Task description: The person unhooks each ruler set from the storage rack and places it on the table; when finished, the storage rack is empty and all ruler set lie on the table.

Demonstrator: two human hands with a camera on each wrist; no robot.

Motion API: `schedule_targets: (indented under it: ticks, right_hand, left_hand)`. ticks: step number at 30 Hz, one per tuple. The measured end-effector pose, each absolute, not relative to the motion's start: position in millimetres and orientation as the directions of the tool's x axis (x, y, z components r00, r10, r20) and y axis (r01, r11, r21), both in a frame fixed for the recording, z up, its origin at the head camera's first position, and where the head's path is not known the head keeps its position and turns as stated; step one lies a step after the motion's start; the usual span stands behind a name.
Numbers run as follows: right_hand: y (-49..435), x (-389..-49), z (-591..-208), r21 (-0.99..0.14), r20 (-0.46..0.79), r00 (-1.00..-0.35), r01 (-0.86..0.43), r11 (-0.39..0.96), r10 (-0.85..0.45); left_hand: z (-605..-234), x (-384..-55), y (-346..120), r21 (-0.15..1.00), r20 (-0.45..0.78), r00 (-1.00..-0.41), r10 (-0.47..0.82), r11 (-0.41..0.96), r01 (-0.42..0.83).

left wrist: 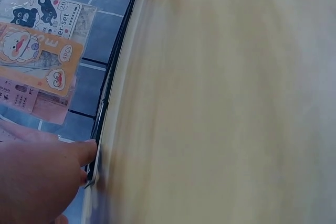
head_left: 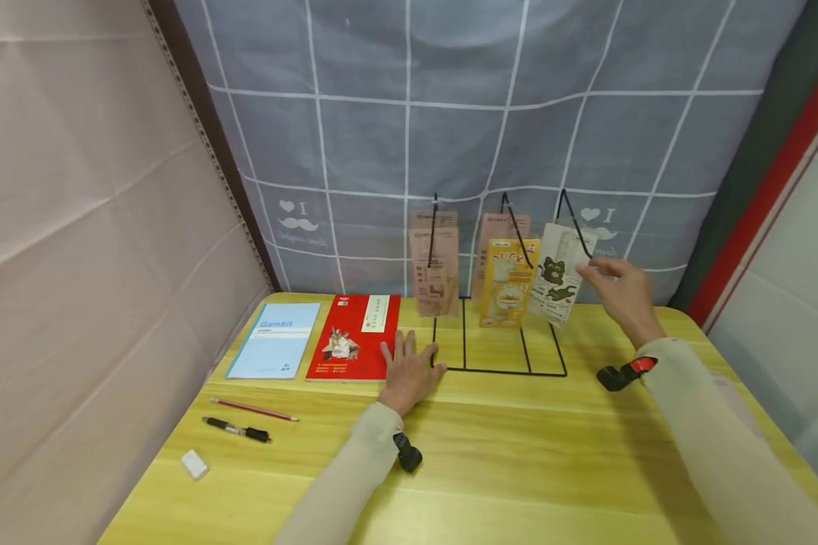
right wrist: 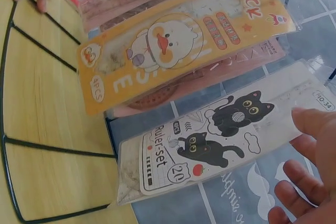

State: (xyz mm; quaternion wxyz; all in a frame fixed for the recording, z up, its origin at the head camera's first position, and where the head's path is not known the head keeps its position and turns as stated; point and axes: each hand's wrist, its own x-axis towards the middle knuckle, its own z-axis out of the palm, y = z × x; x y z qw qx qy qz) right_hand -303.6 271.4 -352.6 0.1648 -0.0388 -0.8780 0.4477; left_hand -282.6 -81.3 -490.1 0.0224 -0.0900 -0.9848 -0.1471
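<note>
The right hand [head_left: 619, 294] pinches one white packet [head_left: 556, 281]; the left hand [head_left: 409, 378], fingers spread, touches one black rack [head_left: 497, 372] with three hooks [head_left: 519, 232]

left hand [head_left: 410, 380] rests low with fingers [head_left: 400, 350] spread; right hand [head_left: 622, 294], higher, pinches.

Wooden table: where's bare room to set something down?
Before the wire rack, between left sleeve and right sleeve; also between left sleeve and pen. Crowded: the back, with Gambit notebook, red book, duck packet, cat ruler set.
</note>
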Motion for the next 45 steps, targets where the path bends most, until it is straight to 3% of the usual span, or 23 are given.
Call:
schedule_targets:
  ticks: [13, 18, 38, 45]
  right_hand:
    - [265.7, -304.0, -353.4, -0.804, 0.299, -0.907, -0.073, 0.591, 0.295]
    - [264.3, -295.1, -348.4, -0.8, 0.261, -0.922, -0.04, 0.599, 0.287]
    - [274.0, -231.8, -339.2, -0.712, 0.244, -0.954, -0.054, 0.7, 0.174]
    - [278.2, -208.4, -335.7, -0.728, 0.209, -0.959, -0.023, 0.685, 0.19]
  left_hand:
    - [-501.9, -289.6, -82.3, 0.294, 0.077, -0.982, 0.172, 0.937, 0.188]
    - [-498.4, -288.4, -80.8, 0.291, 0.051, -0.986, 0.16, 0.942, 0.168]
    - [-496.0, -286.6, -80.2, 0.316, 0.021, -0.99, 0.141, 0.938, 0.14]
    - [-492.3, -285.4, -80.1, 0.325, 0.007, -0.988, 0.152, 0.934, 0.146]
